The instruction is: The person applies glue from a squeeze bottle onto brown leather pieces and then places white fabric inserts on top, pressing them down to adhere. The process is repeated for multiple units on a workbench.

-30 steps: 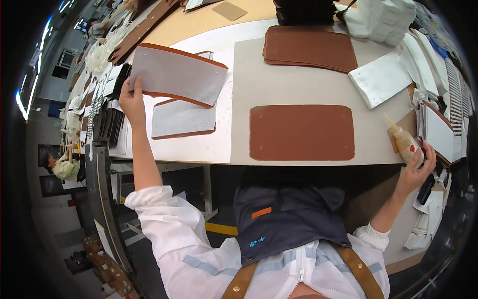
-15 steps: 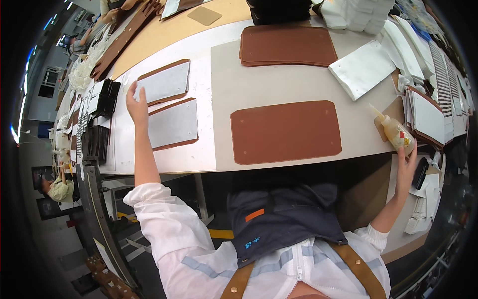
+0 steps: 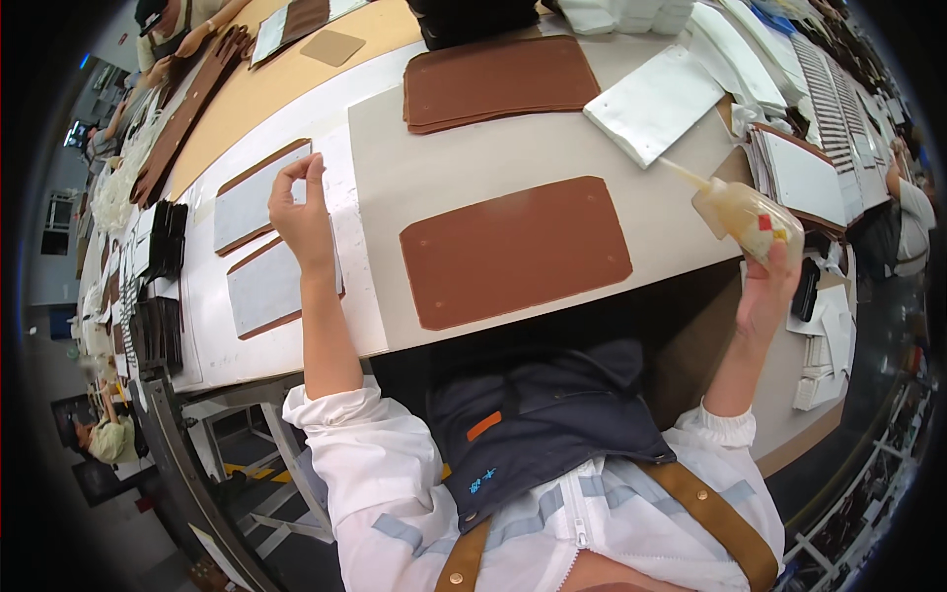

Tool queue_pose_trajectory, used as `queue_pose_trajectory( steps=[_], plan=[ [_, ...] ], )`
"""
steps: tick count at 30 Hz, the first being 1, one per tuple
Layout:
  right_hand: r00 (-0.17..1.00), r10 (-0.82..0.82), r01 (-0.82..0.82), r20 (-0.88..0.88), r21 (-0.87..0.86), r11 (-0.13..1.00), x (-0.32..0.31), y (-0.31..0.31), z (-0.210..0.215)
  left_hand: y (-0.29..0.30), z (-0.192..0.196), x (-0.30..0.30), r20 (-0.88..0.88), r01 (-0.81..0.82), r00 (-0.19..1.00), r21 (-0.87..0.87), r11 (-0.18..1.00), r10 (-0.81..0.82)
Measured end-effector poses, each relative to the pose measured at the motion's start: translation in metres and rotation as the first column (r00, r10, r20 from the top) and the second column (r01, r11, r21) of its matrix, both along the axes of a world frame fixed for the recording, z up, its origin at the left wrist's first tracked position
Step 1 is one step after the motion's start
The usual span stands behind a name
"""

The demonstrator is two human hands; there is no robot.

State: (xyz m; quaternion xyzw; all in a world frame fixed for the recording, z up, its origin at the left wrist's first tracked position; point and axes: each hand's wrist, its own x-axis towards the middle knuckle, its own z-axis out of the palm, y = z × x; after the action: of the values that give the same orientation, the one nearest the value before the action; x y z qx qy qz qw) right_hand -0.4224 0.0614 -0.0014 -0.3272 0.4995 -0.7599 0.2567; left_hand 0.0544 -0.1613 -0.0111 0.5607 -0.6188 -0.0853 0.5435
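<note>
My right hand (image 3: 764,301) grips a clear squeeze bottle (image 3: 752,219) of yellowish liquid from below. The bottle tilts, its thin nozzle pointing up and left over the table's right part. My left hand (image 3: 304,217) is raised over the left part of the table, thumb and fingertips curled together, with nothing visible between them. Below and beside it lie two brown panels with grey-white sheets on top, the far one (image 3: 252,202) and the near one (image 3: 271,288), the latter partly covered by my wrist. A single brown rectangular panel (image 3: 518,255) lies flat in front of me.
Farther back sit a stack of brown panels (image 3: 501,81), a white padded sheet (image 3: 656,104) and a black pile (image 3: 472,22). Upright sheets (image 3: 797,176) stand at the right, dark bundles (image 3: 158,242) at the left. Another person's hands (image 3: 182,54) work at the far left.
My right hand has lifted the bottle off the table's right side and tilted it leftward. My left hand has moved right, its fingers closing. The whole view has shifted and turned somewhat.
</note>
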Motion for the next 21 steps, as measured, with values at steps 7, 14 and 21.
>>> queue_pose_trajectory(
  steps=[7,14,21],
  plan=[
    [0.965,-0.086,0.093,-0.247,0.015,0.996,0.045,-0.027,-0.003,0.000,-0.010,0.014,0.147,-0.092,0.981,-0.214,0.972,0.125],
    [0.943,-0.075,0.095,-0.325,0.048,0.994,0.060,-0.030,-0.009,0.003,-0.004,0.012,0.160,-0.030,0.985,-0.238,0.971,0.070],
    [0.922,-0.114,0.144,-0.370,0.057,0.988,0.064,-0.032,-0.010,-0.002,-0.008,0.013,0.099,-0.028,0.993,-0.277,0.960,0.058]
  ],
)
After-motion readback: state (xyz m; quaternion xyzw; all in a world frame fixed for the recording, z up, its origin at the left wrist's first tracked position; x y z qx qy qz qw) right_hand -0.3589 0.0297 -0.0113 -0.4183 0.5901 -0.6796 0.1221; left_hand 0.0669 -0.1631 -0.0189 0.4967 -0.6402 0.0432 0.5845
